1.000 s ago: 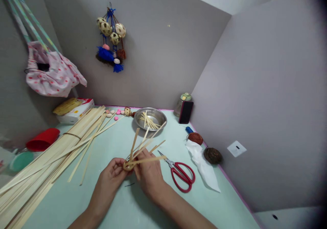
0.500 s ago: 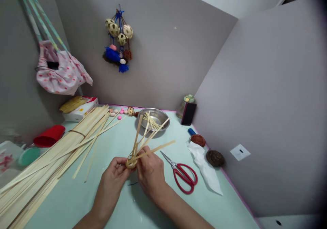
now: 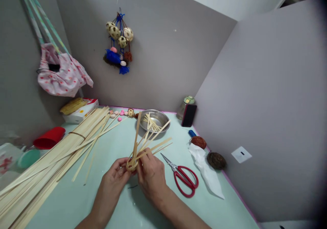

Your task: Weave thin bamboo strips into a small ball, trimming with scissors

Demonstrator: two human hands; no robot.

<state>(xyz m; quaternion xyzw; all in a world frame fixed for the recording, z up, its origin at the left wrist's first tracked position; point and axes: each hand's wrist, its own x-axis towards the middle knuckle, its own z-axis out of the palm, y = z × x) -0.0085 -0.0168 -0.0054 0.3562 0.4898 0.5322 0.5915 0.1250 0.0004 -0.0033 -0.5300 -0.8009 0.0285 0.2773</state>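
Between my two hands is a small, partly woven bamboo ball [image 3: 131, 165], with several flat strips [image 3: 136, 137] sticking up and out to the right from it. My left hand [image 3: 116, 176] pinches the ball's left side with thumb and fingers. On the other side, my right hand [image 3: 151, 170] is closed at the base of the strips, its fingertips partly hidden behind the weave. Red-handled scissors [image 3: 186, 180] lie on the table right of my right hand, blades slightly apart. Beneath the hands, a short dark thread [image 3: 133, 187] rests on the tabletop.
A bundle of bamboo strips [image 3: 63, 150] fills the left side. A metal bowl [image 3: 166, 128] holding short strips stands behind my hands. To the right are white tissue [image 3: 206, 171], brown yarn [image 3: 198, 142], dark yarn [image 3: 216, 160] and a phone [image 3: 189, 115] against a jar [image 3: 182, 109].
The strips on the right have shifted and fanned apart slightly, and the woven ball has turned a little. Both hands keep their hold; the whole view has moved slightly.
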